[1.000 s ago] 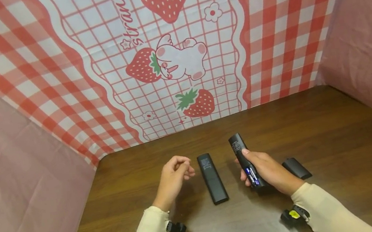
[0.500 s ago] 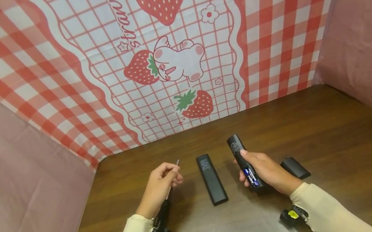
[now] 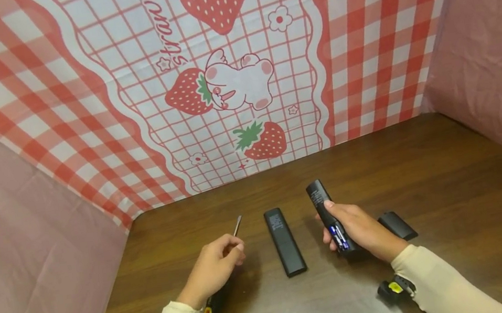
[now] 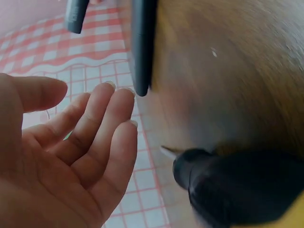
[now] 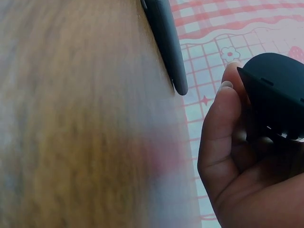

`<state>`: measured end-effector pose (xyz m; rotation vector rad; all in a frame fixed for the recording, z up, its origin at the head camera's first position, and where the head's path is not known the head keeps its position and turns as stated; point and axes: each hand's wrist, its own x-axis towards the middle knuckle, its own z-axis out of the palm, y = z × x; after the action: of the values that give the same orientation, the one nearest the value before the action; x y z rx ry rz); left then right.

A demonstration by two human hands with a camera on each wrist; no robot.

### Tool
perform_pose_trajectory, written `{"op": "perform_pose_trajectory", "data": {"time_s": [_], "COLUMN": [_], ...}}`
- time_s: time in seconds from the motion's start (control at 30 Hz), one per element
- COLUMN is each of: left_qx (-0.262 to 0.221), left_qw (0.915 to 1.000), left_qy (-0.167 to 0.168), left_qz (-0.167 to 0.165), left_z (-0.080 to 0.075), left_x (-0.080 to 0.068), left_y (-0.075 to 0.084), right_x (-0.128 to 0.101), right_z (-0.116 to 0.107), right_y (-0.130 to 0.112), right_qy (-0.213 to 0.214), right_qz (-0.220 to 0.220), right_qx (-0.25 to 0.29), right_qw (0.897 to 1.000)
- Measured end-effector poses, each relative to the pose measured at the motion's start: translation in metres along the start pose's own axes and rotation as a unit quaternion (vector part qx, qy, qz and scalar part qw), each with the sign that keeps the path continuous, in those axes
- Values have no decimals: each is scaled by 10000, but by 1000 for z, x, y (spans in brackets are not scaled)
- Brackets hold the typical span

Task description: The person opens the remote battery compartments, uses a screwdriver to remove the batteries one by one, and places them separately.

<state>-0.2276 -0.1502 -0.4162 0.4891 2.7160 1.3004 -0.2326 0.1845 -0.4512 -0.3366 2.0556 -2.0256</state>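
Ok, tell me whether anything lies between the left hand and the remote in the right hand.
Yes: a second black remote lies flat on the table between the left hand and the held remote.

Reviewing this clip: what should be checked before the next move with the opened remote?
1. Right hand grip on held remote: ok, fingers wrapped round it.
2. Battery bay open, batteries showing: ok.
3. Loose cover on table, right of that hand: ok.
4. Left hand holding thin rod: cannot tell.
5. Second remote lying flat, untouched: ok.
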Motion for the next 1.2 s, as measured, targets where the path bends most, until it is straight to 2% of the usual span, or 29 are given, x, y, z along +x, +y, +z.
{"op": "perform_pose_trajectory", "data": {"time_s": [0.1, 0.23, 0.43, 0.5, 0.7, 1.0, 1.2], "left_qx": [716, 1714, 2490, 2566, 2349, 2375, 2516], "left_qw": [9972, 9839, 9662, 9640, 9692, 9682, 9652], "left_qy": [201, 498, 659, 689, 729, 791, 488], "left_qz": [94, 72, 127, 134, 82, -4, -526], "left_z": [0, 0, 0, -1, -5, -9, -9], "left_x": [-2, -4, -6, -8, -16, -22, -25], "left_y": [-1, -4, -11, -13, -19, -25, -29], "right_x": [0, 0, 2, 3, 4, 6, 1], "right_z": [-1, -2, -1, -1, 1, 1, -3], "right_y": [1, 2, 2, 1, 2, 0, 3], "right_qy": [-3, 15, 48, 48, -5, -36, -2], "right_qz": [-25, -43, 12, -7, -48, -20, 2], "right_qx": [15, -1, 14, 39, 134, 74, 130], "right_qw": [10000, 10000, 10000, 10000, 9999, 10000, 9999]}}
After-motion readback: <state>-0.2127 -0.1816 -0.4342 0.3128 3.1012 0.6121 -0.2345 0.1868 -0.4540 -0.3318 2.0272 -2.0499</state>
